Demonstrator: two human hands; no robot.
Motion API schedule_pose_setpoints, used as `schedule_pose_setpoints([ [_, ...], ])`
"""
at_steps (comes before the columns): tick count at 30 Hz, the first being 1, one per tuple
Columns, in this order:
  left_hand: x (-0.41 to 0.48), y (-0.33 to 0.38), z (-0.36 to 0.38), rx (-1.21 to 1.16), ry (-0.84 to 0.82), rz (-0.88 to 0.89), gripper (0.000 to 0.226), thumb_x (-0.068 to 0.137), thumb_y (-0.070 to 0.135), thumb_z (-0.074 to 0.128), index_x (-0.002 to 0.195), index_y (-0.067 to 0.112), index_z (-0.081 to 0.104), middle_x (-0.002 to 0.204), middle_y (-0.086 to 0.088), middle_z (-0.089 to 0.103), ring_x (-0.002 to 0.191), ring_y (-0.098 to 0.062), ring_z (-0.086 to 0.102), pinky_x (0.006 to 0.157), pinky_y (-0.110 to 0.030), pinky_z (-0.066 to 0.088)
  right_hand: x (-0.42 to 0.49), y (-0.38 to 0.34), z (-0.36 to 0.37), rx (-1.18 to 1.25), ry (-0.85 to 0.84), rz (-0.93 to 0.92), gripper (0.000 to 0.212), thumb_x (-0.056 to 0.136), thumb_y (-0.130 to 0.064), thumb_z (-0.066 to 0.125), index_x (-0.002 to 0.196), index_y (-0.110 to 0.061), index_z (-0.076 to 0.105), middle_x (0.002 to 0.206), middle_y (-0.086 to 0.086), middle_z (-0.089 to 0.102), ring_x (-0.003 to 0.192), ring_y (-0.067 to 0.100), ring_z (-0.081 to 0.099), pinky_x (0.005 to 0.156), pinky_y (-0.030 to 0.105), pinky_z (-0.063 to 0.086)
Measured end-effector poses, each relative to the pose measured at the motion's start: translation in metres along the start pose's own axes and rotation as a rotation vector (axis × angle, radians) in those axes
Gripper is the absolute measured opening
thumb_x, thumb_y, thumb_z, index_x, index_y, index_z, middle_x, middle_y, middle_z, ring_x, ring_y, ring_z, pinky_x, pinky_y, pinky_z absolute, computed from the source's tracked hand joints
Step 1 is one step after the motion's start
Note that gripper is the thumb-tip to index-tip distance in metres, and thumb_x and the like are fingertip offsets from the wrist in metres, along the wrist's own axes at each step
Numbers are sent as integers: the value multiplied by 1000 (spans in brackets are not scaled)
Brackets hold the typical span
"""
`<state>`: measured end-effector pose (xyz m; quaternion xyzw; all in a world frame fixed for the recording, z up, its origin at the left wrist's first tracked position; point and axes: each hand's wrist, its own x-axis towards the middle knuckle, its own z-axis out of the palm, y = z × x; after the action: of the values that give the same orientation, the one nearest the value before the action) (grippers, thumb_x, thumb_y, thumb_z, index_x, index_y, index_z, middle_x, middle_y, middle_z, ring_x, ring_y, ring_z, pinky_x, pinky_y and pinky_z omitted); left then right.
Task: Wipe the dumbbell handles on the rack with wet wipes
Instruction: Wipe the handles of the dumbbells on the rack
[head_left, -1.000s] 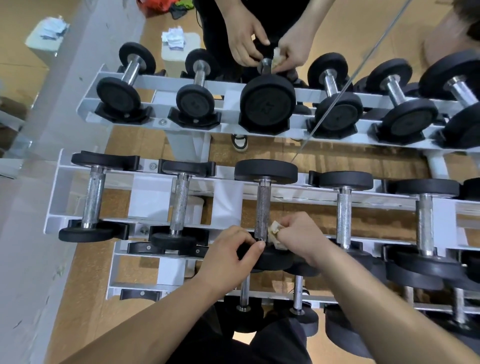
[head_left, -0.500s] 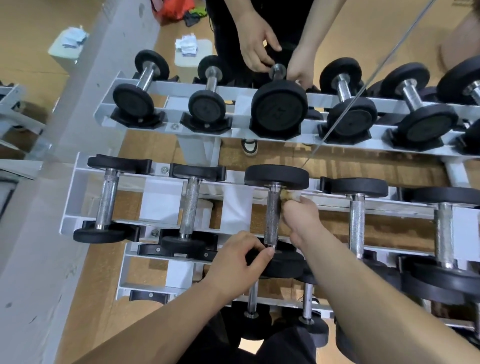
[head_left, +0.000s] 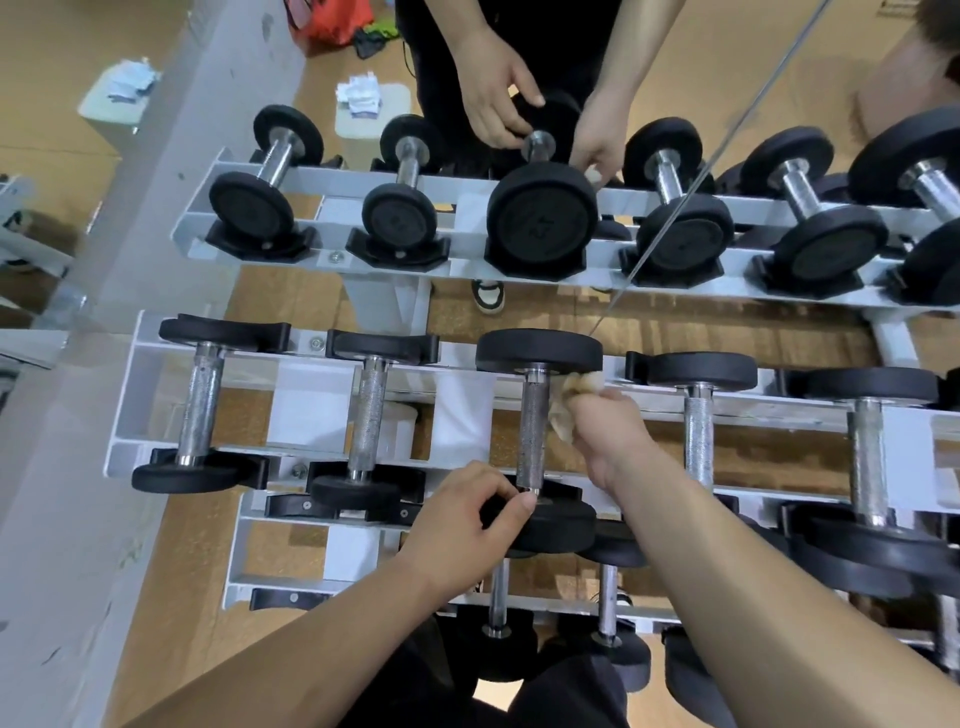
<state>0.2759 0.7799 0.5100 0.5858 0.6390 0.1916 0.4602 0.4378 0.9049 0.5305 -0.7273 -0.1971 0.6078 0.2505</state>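
The right hand (head_left: 608, 436) pinches a wet wipe (head_left: 569, 410) against the handle of the middle dumbbell (head_left: 532, 431). The left hand (head_left: 467, 519) grips its near end. Neighbouring dumbbells (head_left: 369, 415) flank it on the rack (head_left: 122, 415).

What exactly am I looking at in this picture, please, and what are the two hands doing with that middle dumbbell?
There is no machine here. The one picture comes from a camera worn on a person's head, looking down at their own two bare hands. Below them a white metal rack holds a row of black round-ended dumbbells with silver knurled handles. The left hand grips the near black end of the middle dumbbell, apparently to steady it. The right hand pinches a crumpled beige wet wipe against the right side of that dumbbell's handle, near its far end. The second rack and the top pair of hands look like a mirror reflection of the same scene.
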Motion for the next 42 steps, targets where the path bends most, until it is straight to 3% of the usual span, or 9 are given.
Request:
schedule_pose_setpoints([
  [4,-2,0,1,-6,24,4,33,93,66,49,91,38,65,99,20,59,102,1,56,92,-30,49,-28,16,10,-245,11,-130,14,94,-3,57,93,-5,71,86,7,69,80,22,59,68,31,45],
  [13,-1,-2,-1,36,17,24,36,93,66,47,91,36,66,98,20,59,102,-1,56,90,-29,49,-47,24,-34,-851,-314,-188,26,85,-5,59,60,-10,55,58,3,53,61,18,46,60,32,35],
  [17,-1,11,-8,-143,19,-124,23,86,61,67,92,39,69,99,21,65,99,2,62,90,-26,52,-59,6,-43,-517,-395,-103,19,92,2,62,92,-8,79,85,7,77,77,12,69,71,24,53],
  [22,16,32,-36,-723,-103,-367,71,68,52,90,129,28,62,109,9,77,105,-8,72,99,-29,52,-58,14,-37,-228,-439,-10,18,96,0,58,102,-1,75,89,14,75,77,20,72,69,29,55],
  [27,24,40,-44,-724,-212,-375,29,88,15,81,116,18,76,110,-11,78,95,-20,74,84,-28,56,-53,21,-33,1,-445,45,27,102,-13,61,122,3,69,112,17,77,103,28,75,84,34,58],
  [31,24,39,-47,-750,-233,-366,11,97,16,70,105,12,77,98,-9,76,87,-21,70,79,-32,54,-51,22,-40,143,-467,46,28,98,-7,66,122,7,65,114,22,76,103,33,75,82,37,64],
  [37,32,49,-46,-1189,-114,-486,27,100,10,53,117,-5,66,118,-20,73,103,-27,71,89,-38,55,-47,30,-36,138,-370,43,30,93,-11,74,118,6,68,105,31,74,84,33,69,72,36,64],
  [40,47,49,-43,-993,205,-574,22,105,7,48,121,3,64,111,-19,75,96,-30,76,83,-43,63,-47,29,-32,82,-215,-3,16,103,-13,62,115,-8,72,93,17,78,75,22,71,70,33,61],
  [42,50,47,-43,-420,398,-349,22,107,13,45,114,5,65,99,-9,75,94,-28,74,79,-36,60,-44,32,-31,-12,-129,-46,15,104,-17,59,114,-17,72,98,10,79,82,20,71,77,32,61],
])
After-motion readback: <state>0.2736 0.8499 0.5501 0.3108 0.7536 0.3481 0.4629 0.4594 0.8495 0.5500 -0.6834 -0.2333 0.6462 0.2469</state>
